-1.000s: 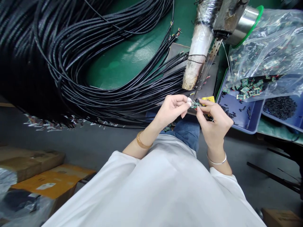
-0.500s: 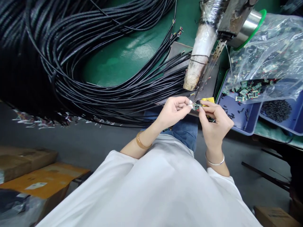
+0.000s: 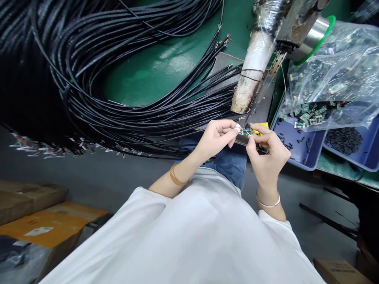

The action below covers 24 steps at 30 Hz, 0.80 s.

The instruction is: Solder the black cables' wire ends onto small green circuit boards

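Under the soldering iron's tip, a small green circuit board (image 3: 246, 131) lies between my two hands. My left hand (image 3: 217, 136) is closed in a pinch at the board's left end, where thin light wires show at the fingertips; white covers wrap some of those fingertips. On the other side, my right hand (image 3: 269, 148) has thumb and forefinger closed around the board's right end. The soldering iron (image 3: 274, 69) slants down from above, its tip close to the board. A yellow block (image 3: 263, 127) sits just behind the right fingers.
Bundled black cables (image 3: 154, 114) sweep across the green table (image 3: 148, 75). A white wrapped tube (image 3: 248, 75) hangs beside the iron, near a solder spool (image 3: 315, 39). Blue trays (image 3: 315, 152) hold small black parts, with a plastic bag (image 3: 340, 63) of boards on top. Boxes (image 3: 56, 223) stand lower left.
The view has shifted slightly. My fingertips have drawn a little apart, and more of the green board shows between them. My right thumb sits slightly lower.
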### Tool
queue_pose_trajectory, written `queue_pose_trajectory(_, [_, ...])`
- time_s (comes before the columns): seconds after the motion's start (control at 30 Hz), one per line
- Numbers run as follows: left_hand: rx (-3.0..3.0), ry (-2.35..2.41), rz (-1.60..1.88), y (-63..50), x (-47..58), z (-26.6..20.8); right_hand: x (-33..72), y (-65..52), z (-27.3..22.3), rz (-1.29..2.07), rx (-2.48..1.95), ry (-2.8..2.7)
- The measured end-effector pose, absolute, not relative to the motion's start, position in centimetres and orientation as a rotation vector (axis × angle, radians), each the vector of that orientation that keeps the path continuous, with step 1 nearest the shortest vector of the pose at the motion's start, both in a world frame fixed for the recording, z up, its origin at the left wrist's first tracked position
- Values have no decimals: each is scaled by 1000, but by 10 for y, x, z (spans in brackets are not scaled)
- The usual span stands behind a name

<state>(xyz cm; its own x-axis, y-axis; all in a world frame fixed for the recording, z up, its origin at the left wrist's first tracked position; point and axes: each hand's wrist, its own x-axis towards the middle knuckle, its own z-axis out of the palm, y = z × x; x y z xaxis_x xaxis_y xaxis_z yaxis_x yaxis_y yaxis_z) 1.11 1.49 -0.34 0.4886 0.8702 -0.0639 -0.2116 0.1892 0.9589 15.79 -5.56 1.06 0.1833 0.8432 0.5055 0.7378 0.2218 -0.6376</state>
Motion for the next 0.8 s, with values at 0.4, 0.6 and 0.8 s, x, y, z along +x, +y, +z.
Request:
queue_pose_trajectory(0.4, [1187, 799, 943, 20, 15, 1, 160, -51, 13, 36, -1488, -1643])
queue_pose_trajectory(0.6, [1215, 841, 942, 24, 16, 3, 160, -49, 14, -2, -1489, -1674])
queue_pose_trajectory(0.8, [1231, 845, 953, 25, 14, 9, 159, -47, 15, -15, -1478, -1676])
